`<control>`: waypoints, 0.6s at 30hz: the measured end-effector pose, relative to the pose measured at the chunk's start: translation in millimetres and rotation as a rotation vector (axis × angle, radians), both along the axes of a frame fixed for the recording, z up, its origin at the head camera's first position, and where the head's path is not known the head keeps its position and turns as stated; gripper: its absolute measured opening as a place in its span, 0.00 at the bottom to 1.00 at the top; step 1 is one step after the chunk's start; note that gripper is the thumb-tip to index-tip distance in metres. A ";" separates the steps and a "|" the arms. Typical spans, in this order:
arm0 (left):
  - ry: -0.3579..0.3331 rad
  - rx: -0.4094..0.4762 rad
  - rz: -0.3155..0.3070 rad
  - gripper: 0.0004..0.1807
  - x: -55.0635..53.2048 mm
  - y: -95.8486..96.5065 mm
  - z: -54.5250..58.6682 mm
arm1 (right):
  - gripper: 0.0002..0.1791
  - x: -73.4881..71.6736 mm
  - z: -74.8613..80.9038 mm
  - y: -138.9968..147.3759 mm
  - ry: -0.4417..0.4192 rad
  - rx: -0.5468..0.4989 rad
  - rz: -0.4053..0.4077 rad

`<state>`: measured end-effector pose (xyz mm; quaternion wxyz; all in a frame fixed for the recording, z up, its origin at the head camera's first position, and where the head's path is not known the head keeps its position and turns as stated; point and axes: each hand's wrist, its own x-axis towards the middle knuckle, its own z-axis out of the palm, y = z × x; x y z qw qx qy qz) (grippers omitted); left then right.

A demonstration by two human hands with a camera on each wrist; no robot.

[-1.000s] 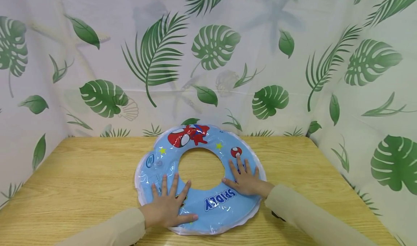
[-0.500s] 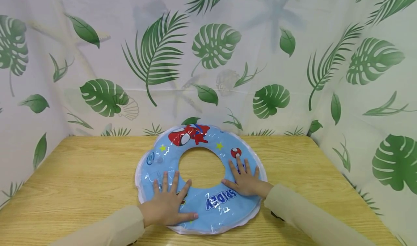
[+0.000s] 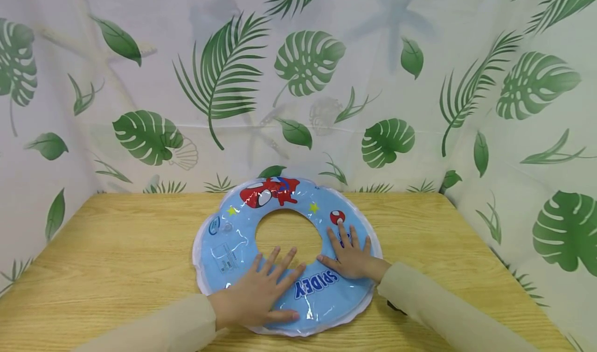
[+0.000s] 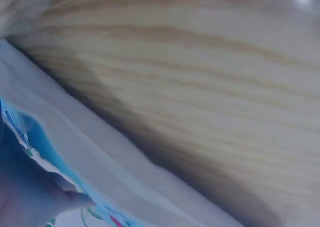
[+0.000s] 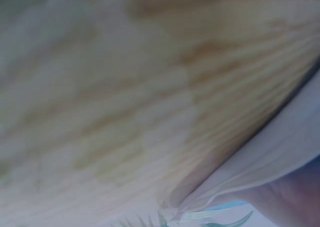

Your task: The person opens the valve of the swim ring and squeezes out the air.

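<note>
A blue inflatable swim ring (image 3: 322, 310) with a pale rim, red cartoon figures and the word SPIDEY lies on the wooden table. Fingers spread, my left hand (image 3: 256, 295) is over the ring's near left part, its fingertips reaching toward the centre hole. My right hand (image 3: 352, 258) rests flat on the ring's right side, also with fingers apart. In the left wrist view the ring's pale rim (image 4: 100, 142) crosses beside part of the left hand (image 4: 30, 192). The right wrist view shows the rim (image 5: 260, 157) next to part of the right hand (image 5: 295, 197).
The wood-grain table (image 3: 116, 253) extends to both sides of the ring. Behind and beside it hangs a white cloth (image 3: 298, 150) printed with green leaves. A small valve (image 3: 227, 227) shows on the ring's left.
My left hand has shifted right across the ring, uncovering the printed label on its left side. My right hand and the ring stay nearly where they were.
</note>
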<state>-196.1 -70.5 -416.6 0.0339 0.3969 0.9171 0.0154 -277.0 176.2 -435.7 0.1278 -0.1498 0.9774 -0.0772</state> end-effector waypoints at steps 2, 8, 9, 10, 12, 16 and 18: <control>-0.008 0.011 -0.093 0.43 -0.3 6.4 -0.4 | 0.47 0.3 0.2 -0.1 0.004 0.005 0.003; 0.069 -0.020 -0.241 0.39 -3.6 13.9 -3.7 | 0.44 3.5 3.0 -1.9 0.017 -0.013 0.007; 0.069 -0.021 -0.248 0.39 -3.7 13.9 -4.1 | 0.44 3.9 3.3 -2.2 0.013 -0.011 0.005; 0.071 -0.027 -0.253 0.39 -3.7 13.7 -4.6 | 0.44 4.2 3.7 -2.5 0.010 -0.014 0.003; 0.058 -0.037 -0.258 0.38 -3.3 13.2 -5.7 | 0.44 4.5 4.1 -2.6 0.010 -0.016 0.002; 0.045 -0.057 -0.260 0.38 -1.7 11.8 -7.1 | 0.44 4.1 4.5 -2.3 0.020 -0.020 0.001; 0.030 -0.055 -0.262 0.38 -0.9 11.1 -7.6 | 0.44 4.1 4.8 -2.3 0.028 -0.019 0.003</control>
